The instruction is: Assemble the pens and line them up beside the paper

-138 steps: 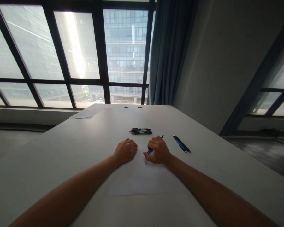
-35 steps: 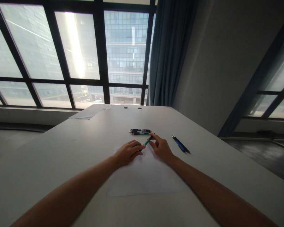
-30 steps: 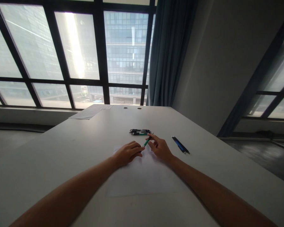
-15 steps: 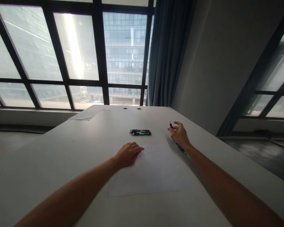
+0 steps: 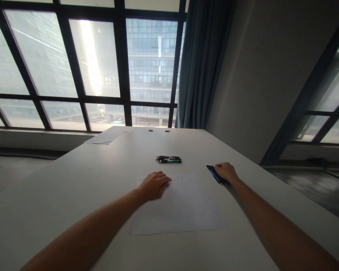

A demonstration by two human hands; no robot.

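My left hand (image 5: 154,185) lies flat on the upper left part of a white sheet of paper (image 5: 183,210). Small dark marks show on the sheet just right of its fingertips. On the tabletop to the right of the sheet, my right hand (image 5: 226,171) has its fingers curled at a black pen, whose body is partly hidden by them. A blue pen (image 5: 214,175) lies slanted right beside that black one. Beyond the sheet, several pens (image 5: 169,159), mostly black and one with a green barrel, lie side by side in a bunch.
The white table (image 5: 73,180) runs away toward the windows. More paper sheets (image 5: 104,137) lie at its far left edge. Two dark round discs (image 5: 167,131) are at the far end. A blue curtain (image 5: 203,75) hangs behind it.
My right hand has come down with the black pen, from above the table to beside the blue pen. My left hand stays on the paper. The view has shifted slightly.
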